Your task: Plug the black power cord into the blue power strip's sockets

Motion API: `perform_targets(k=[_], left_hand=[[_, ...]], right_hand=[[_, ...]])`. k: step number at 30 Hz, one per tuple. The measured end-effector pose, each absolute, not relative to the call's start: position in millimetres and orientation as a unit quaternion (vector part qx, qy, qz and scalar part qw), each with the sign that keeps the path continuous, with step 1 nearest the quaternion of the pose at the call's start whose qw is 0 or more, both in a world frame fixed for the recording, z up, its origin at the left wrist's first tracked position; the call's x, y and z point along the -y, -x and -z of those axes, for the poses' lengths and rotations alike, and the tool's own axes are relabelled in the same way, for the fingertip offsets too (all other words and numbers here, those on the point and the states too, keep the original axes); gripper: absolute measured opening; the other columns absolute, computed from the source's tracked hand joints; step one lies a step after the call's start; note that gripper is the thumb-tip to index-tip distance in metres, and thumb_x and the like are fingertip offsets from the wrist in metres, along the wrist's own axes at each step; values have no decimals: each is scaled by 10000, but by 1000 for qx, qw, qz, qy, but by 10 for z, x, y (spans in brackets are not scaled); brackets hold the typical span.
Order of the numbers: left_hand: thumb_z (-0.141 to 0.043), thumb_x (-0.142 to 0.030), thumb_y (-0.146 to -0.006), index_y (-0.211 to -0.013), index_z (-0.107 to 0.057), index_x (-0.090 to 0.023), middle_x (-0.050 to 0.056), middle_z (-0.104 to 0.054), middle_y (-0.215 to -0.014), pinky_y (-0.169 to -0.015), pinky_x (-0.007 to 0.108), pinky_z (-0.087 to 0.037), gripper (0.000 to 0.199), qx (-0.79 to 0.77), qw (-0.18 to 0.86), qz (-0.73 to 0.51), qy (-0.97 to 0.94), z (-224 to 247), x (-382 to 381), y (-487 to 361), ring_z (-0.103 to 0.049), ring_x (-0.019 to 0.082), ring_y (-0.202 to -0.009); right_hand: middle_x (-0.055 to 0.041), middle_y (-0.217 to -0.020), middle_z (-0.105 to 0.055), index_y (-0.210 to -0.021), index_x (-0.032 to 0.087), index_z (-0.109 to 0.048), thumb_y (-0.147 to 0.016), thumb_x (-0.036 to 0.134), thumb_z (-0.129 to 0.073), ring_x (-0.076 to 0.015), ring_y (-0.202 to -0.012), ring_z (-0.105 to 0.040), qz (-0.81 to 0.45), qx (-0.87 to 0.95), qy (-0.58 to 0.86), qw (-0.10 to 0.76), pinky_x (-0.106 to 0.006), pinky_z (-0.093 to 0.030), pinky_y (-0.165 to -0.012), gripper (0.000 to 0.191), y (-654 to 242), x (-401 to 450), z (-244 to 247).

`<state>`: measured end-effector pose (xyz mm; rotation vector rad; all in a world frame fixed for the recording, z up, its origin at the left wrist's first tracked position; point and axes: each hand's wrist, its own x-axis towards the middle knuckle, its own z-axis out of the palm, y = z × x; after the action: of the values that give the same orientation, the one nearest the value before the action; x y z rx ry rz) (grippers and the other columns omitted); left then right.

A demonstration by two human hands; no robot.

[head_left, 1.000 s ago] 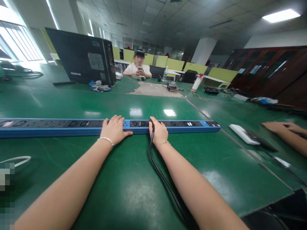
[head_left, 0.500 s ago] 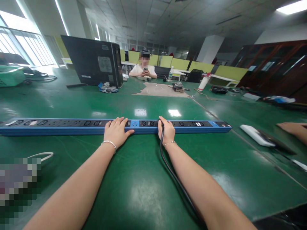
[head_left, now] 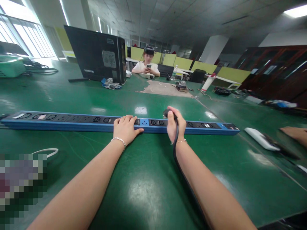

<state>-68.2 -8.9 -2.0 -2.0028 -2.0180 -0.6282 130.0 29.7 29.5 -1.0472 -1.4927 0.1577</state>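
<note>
A long blue power strip (head_left: 69, 126) with a row of black sockets lies across the green table (head_left: 141, 159). My left hand (head_left: 125, 128) holds it near the middle, fingers over the top face and thumb along the front edge. A little to the right, my right hand (head_left: 176, 123) is closed around a black plug (head_left: 166, 112), whose metal pins point left and stand clear of the sockets. From the plug a thick black power cord (head_left: 176, 156) runs down along my right forearm. Part of the socket row is hidden behind both hands.
A black computer case (head_left: 96, 54) and gloves (head_left: 111, 83) stand farther back. Across the table a person (head_left: 146, 67) holds a phone. At right are a white device (head_left: 261, 139) and another person's hand (head_left: 294, 134). A green basket (head_left: 11, 66) sits far left.
My right hand has drawn the plug up off the strip, and its pins now show. The strip and both hands appear farther right in view. My left hand stays on the strip.
</note>
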Motion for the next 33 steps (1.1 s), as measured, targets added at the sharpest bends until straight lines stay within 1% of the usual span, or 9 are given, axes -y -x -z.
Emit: perform_targets(k=[4, 7, 14, 17, 21, 23, 27, 29, 33], left_hand=[[-510, -591, -761, -1228, -510, -252, 80, -538, -1298, -956, 441, -288, 578, 690, 113, 216, 681, 7, 102, 674, -449, 280, -1188], [-524, -575, -759, -1223, -516, -244, 82, -543, -1292, -954, 442, -291, 570, 687, 112, 221, 683, 1, 105, 670, -454, 279, -1187], [-544, -520, -758, -1189, -537, -250, 75, -561, -1273, -949, 436, -292, 509, 684, 117, 246, 677, 27, 93, 663, -466, 263, -1171], [-543, -493, -758, -1186, -540, -248, 72, -569, -1263, -954, 439, -287, 493, 683, 110, 253, 677, 32, 87, 661, -468, 261, -1171], [-525, -482, -763, -1182, -542, -254, 71, -570, -1263, -962, 442, -282, 478, 683, 102, 255, 676, 21, 88, 662, -463, 263, -1180], [-505, -458, -775, -1182, -542, -253, 68, -572, -1260, -963, 444, -284, 457, 684, 101, 255, 676, 14, 93, 660, -465, 259, -1179], [-479, -439, -787, -1180, -544, -247, 67, -572, -1260, -960, 449, -291, 443, 683, 101, 249, 679, 7, 100, 637, -472, 259, -1173], [-474, -453, -788, -1180, -545, -242, 71, -569, -1263, -957, 454, -296, 451, 685, 102, 244, 679, 2, 97, 631, -474, 265, -1170], [-485, -500, -782, -1210, -523, -228, 79, -564, -1274, -953, 435, -311, 509, 670, 97, 224, 701, -25, 83, 752, -473, 268, -1179]], right_hand=[[-50, -1005, -695, -1063, 199, -648, -887, 372, -427, -174, -944, -632, -141, 702, 447, 537, -336, -460, -912, 331, -878, -223, -111], [-57, -979, -703, -1071, 182, -646, -891, 339, -427, -175, -918, -640, -156, 699, 474, 512, -337, -447, -932, 325, -690, -233, -29], [-57, -1058, -685, -1121, 191, -628, -908, 308, -402, -167, -973, -630, -119, 703, 552, 433, -289, -443, -929, 331, -527, -224, -151], [-50, -1026, -695, -1149, 217, -615, -915, 322, -384, -176, -929, -646, -90, 713, 581, 382, -291, -466, -884, 345, -482, -200, -190], [-50, -970, -711, -1164, 227, -605, -919, 336, -360, -181, -874, -660, -55, 720, 596, 352, -293, -486, -827, 363, -462, -191, -167], [-55, -1035, -697, -1176, 213, -594, -923, 312, -357, -172, -933, -647, -25, 738, 576, 350, -293, -457, -887, 361, -469, -183, -121], [-56, -1229, -609, -1218, 199, -549, -931, 266, -346, -155, -1130, -556, 40, 782, 522, 338, -345, -316, -1051, 358, -521, -151, -12], [-56, -1281, -570, -1246, 202, -519, -935, 270, -339, -151, -1180, -517, 54, 796, 509, 322, -351, -303, -1057, 365, -556, -136, 18], [-61, -1308, -547, -1274, 203, -483, -940, 282, -328, -141, -1177, -518, 64, 809, 503, 298, -313, -355, -1005, 377, -605, -127, -6]])
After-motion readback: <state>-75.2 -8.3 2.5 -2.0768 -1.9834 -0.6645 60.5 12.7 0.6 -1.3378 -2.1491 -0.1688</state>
